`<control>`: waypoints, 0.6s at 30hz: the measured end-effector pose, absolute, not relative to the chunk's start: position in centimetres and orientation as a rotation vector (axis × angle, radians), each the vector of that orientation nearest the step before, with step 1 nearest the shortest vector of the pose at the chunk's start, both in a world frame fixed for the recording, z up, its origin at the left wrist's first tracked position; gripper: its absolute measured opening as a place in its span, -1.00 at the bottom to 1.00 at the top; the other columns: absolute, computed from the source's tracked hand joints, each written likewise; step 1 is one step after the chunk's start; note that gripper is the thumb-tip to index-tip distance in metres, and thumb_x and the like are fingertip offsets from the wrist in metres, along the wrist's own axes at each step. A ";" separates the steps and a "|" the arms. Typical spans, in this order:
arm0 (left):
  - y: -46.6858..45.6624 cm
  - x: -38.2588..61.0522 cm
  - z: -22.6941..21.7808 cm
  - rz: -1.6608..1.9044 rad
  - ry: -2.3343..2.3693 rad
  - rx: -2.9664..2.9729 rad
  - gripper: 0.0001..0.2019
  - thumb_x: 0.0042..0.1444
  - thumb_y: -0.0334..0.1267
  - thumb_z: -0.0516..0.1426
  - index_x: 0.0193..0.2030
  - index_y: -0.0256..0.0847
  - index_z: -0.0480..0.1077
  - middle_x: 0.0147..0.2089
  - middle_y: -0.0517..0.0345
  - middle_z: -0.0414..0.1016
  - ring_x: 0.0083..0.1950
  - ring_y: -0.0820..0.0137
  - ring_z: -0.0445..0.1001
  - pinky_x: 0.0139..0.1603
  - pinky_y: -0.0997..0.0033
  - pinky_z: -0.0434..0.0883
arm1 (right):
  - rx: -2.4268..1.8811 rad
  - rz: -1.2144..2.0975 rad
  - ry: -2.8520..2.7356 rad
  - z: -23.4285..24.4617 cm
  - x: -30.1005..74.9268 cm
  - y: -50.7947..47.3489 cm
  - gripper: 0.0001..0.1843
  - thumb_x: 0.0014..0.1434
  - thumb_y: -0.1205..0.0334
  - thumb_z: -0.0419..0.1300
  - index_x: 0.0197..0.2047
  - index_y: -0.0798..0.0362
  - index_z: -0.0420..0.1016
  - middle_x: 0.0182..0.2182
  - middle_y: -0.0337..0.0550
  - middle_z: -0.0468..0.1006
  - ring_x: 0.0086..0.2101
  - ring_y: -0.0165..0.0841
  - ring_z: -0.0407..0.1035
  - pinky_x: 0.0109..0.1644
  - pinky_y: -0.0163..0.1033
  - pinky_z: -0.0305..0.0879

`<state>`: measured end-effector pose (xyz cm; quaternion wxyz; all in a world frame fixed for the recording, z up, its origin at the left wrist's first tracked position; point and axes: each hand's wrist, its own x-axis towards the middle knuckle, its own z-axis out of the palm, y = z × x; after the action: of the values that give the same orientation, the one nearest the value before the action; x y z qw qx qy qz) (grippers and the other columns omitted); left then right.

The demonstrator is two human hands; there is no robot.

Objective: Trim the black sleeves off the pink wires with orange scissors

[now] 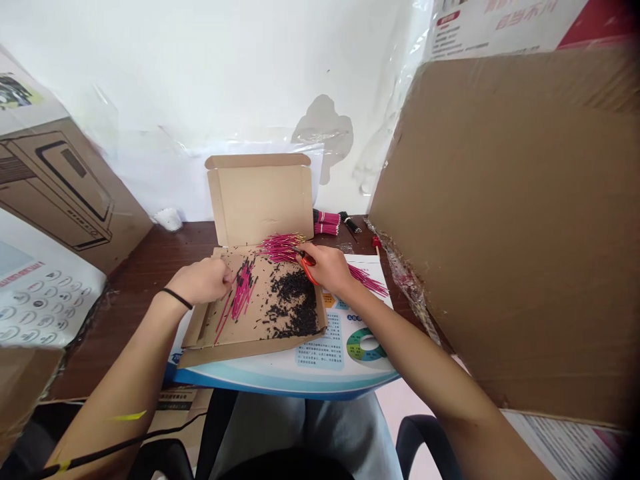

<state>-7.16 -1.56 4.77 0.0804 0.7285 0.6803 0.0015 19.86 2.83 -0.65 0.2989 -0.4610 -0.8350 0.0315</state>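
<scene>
Wooden desktop (150, 250) at center, open cardboard box (260, 200): right hand (325, 268) clenches orange scissors (309, 270) at pink wires (280, 248) (blades best kept clear of the other hand); left hand (203, 281) curled, its grasp unclear.

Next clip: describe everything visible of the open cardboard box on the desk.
The open cardboard box is plain brown corrugated board, shallow, its hinged lid standing upright towards the wall. Its tray lies on a printed sheet on a wooden desk. Black clippings and pink wires lie inside; the left hand is over them, the right hand holding orange scissors near the far edge.
</scene>
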 end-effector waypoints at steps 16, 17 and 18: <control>-0.9 -5.8 6.0 0.335 1.750 2.081 -0.83 -0.03 -0.21 0.12 -0.57 -0.16 0.42 -0.58 0.22 0.43 -0.52 0.43 0.35 -0.42 0.43 0.29 | -1.196 0.222 -2.112 -0.2 19.5 2.0 -0.74 0.19 0.22 0.18 -0.06 -0.03 0.57 -0.33 -0.15 0.65 -0.34 -0.30 0.48 -0.26 -0.23 0.28; -0.8 -5.0 6.1 0.513 1.673 2.053 -0.83 -0.02 -0.16 0.14 -0.53 -0.17 0.44 -0.56 0.23 0.43 -0.52 0.45 0.34 -0.43 0.45 0.28 | -1.196 0.295 -2.047 0.0 19.3 1.6 -0.76 0.18 0.19 0.19 -0.09 -0.02 0.57 -0.37 -0.16 0.63 -0.37 -0.31 0.46 -0.27 -0.24 0.28; -0.9 -4.1 6.1 0.697 1.592 2.005 -0.81 -0.01 -0.14 0.15 -0.51 -0.18 0.44 -0.54 0.23 0.44 -0.52 0.47 0.32 -0.44 0.46 0.28 | -1.186 0.395 -1.973 0.2 19.0 1.1 -0.77 0.17 0.17 0.21 -0.11 0.00 0.56 -0.41 -0.19 0.61 -0.39 -0.33 0.45 -0.28 -0.24 0.28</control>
<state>-4.07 -0.87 6.06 0.2418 0.7332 0.5822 0.2548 19.00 1.12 0.24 0.3920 -0.4672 -0.7771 0.1556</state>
